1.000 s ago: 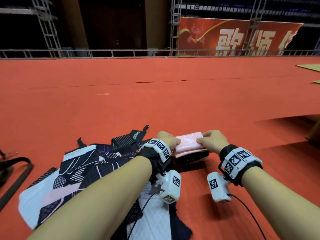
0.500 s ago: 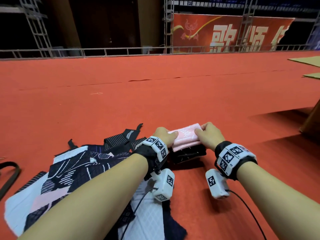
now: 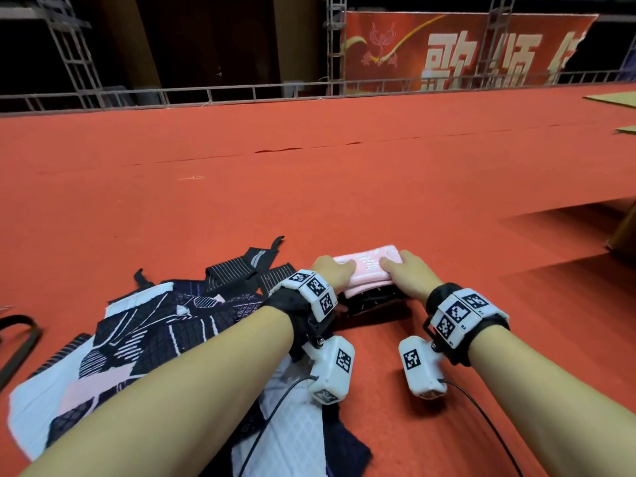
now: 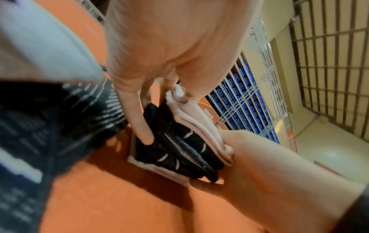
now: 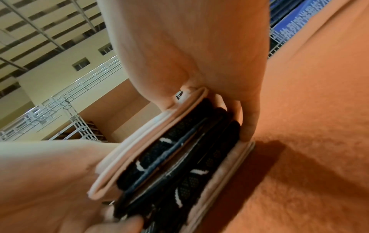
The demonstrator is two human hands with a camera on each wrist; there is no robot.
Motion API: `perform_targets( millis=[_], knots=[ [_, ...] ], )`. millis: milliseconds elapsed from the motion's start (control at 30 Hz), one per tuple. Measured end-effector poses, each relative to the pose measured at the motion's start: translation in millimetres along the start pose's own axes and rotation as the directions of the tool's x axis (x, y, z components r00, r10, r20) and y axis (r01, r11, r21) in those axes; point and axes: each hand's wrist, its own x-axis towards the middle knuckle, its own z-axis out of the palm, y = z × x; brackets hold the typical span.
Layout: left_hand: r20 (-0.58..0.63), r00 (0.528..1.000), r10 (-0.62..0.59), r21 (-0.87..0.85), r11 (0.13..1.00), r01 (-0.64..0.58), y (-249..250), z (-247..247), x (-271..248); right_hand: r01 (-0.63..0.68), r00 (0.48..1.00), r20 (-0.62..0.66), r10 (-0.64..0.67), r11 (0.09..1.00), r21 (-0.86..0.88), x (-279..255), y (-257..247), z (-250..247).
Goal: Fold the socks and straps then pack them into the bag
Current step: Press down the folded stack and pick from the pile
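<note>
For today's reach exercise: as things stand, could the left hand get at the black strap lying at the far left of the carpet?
Probably not right away. The left hand grips the folded sock stack together with the right hand. The black strap lies uncovered across the patterned bag; letting go comes first.

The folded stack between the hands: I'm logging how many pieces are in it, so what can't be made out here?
- Piece count: in the head view both hands cover the ends of the folded stack; only its pink top shows.
- Layers: wrist views show dark layers edge-on, blurred, so socks and straps cannot be told apart.
- Patterned bag: the left forearm hides its opening.
</note>
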Motion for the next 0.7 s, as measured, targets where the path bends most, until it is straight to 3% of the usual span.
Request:
perform_targets(
  millis=[133, 400, 567, 700],
  knots=[
    [-0.001, 0.998, -0.056, -0.045, 0.997, 0.056, -4.7, 7.1, 12.4, 0.041, 0.999, -0.008, -0.041, 0.999, -0.012, 4.9, 5.9, 6.7],
    [-0.047, 0.997, -0.06, 0.117, 0.991, 0.065, -0.7, 11.2, 9.5, -0.059, 0.994, 0.09, 0.067, 0.994, -0.094, 13.6, 11.2, 7.7],
    [-0.004, 0.999, -0.045, 0.027, 0.999, 0.045, -8.0, 10.4, 18.9, -0.063, 0.992, 0.105, 0.069, 0.996, -0.056, 17.7, 17.2, 9.2],
    [-0.045, 0.998, -0.04, -0.011, 0.999, 0.04, 1.5, 5.1, 8.9, -0.072, 0.995, 0.073, 0.072, 0.997, 0.001, 10.4, 8.8, 1.5]
  ],
)
